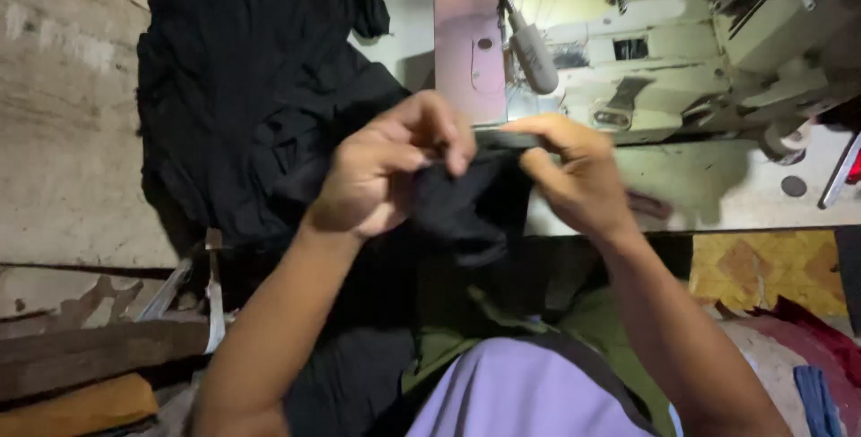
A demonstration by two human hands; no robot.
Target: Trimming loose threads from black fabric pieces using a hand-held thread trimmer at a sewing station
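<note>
My left hand (386, 168) and my right hand (574, 168) both pinch a small piece of black fabric (466, 204), held up between them just in front of the sewing machine (664, 60). Thumbs and fingertips of both hands close on the upper edge of the cloth, and the rest hangs down in folds. A large heap of black fabric (242, 78) lies on the table to the left, behind my left hand.
The machine's metal bed plate (466, 51) and needle area sit straight behind the hands. The pale table top (717, 186) runs right. Worn wooden boards (63, 132) lie at the left, colourful cloth (780, 311) at the lower right.
</note>
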